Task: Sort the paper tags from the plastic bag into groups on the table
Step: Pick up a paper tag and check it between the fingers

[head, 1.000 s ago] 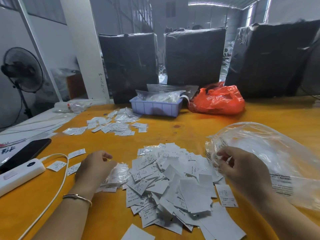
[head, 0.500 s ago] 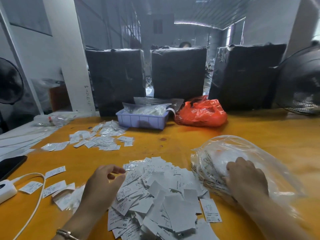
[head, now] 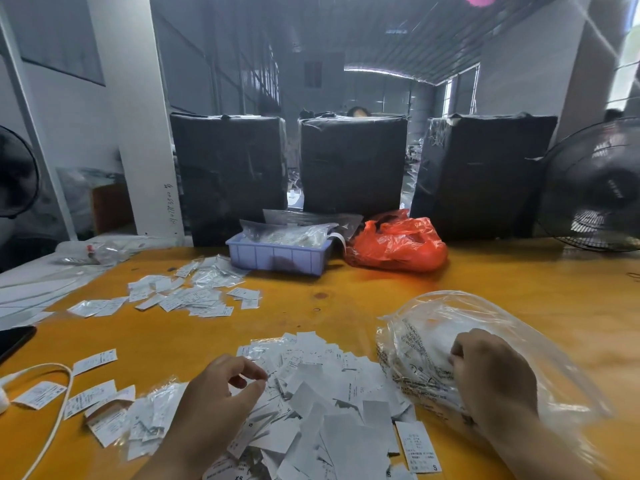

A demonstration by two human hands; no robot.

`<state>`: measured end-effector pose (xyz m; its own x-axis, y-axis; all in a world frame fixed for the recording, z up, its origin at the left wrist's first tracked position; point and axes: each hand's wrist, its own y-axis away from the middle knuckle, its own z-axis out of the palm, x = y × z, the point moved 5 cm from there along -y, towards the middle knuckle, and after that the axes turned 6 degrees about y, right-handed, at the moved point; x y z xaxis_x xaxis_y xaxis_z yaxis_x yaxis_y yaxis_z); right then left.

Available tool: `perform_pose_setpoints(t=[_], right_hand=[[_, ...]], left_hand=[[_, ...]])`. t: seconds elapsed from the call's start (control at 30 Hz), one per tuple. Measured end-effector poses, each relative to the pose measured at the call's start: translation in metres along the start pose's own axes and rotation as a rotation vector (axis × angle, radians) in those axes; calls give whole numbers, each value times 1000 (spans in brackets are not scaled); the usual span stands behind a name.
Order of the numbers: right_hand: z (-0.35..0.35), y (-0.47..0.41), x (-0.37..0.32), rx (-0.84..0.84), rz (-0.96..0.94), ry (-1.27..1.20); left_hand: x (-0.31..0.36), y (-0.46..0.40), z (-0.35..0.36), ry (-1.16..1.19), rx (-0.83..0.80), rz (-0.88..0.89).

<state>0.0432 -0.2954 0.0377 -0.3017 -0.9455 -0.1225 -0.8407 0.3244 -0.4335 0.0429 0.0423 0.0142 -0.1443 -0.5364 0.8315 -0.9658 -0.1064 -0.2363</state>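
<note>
The right hand is reaching inside the crinkled clear plastic bag lying on the glossy orange wooden table, its fingers curling down around a wad of tags still in there, probably to draw out another batch. The left hand is hovering over the near edge of the big loose heap of white paper tags, thumb and forefinger drawn close together as if to pinch one slip; whether a tag is actually between them I cannot tell. The heap is lying just beside the bag's mouth, presumably tipped out there so that slips can be pulled off to either side. Smaller groups are already forming: several printed rectangular tags and clear sleeves to the left of the heap, and a scattered batch of sleeved tags farther back. The tags are looking thin, flat and light, some showing size letters. A lavender plastic tray and a crumpled orange-red plastic bag are sitting at the far edge, and a white cable is looping across the near left.
</note>
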Motion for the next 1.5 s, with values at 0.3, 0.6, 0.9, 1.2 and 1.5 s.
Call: perform_pose_setpoints(t=[0.3, 0.6, 0.9, 1.2, 1.5], right_hand=[[-10, 3, -7, 185, -123, -206], [-36, 17, -24, 419, -248, -319], [-33, 22, -25, 357, -263, -624], [-6, 63, -80, -568, 44, -1594], [-14, 65, -86, -625, -54, -1558]], left_hand=[[6, 1, 5, 18, -36, 27], [8, 6, 9, 49, -58, 50], [11, 9, 11, 75, -79, 77], [42, 29, 31, 351, -406, 120], [41, 29, 33, 579, -353, 48]])
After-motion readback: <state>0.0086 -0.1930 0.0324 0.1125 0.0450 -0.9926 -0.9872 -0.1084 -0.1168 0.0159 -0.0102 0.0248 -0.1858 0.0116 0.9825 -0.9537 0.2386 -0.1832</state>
